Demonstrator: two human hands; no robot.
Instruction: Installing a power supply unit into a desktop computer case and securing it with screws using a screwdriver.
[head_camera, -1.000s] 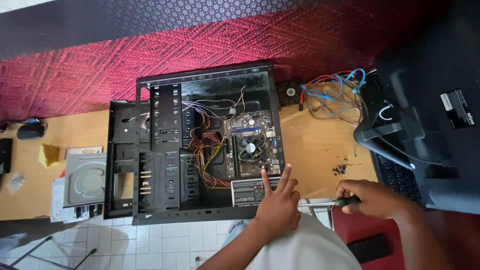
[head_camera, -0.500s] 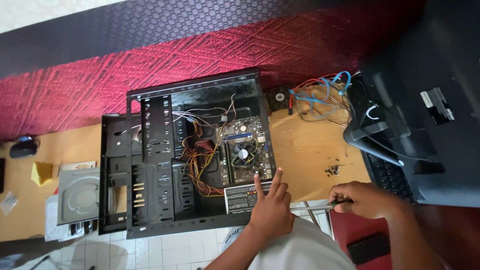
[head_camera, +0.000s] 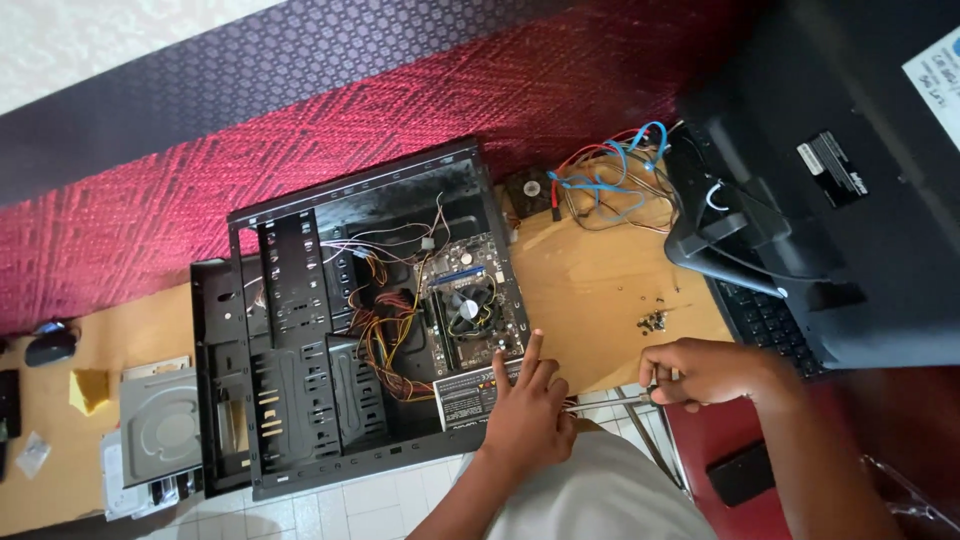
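A black computer case (head_camera: 300, 300) lies open on its side on a wooden table (head_camera: 600, 290). Inside are a motherboard with a round cooler fan (head_camera: 468, 308) and bundles of coloured wires (head_camera: 385, 330). My left hand (head_camera: 530, 410) rests on the case's near right corner, fingers spread, beside a grey labelled box (head_camera: 468, 395). My right hand (head_camera: 710, 372) is closed around a screwdriver (head_camera: 610, 400) at the table's near edge. Its thin shaft points left toward my left hand.
A small pile of screws (head_camera: 652, 321) lies near my right hand. Blue and red cables (head_camera: 610, 180) and a small fan (head_camera: 530, 188) lie behind. A black monitor (head_camera: 850, 200) and keyboard (head_camera: 765, 320) stand at right. An optical drive (head_camera: 160, 425) lies left of the case.
The view has swung a little, so the case sits further left in frame. Both hands keep their places, the left on the case corner and the right on the screwdriver.
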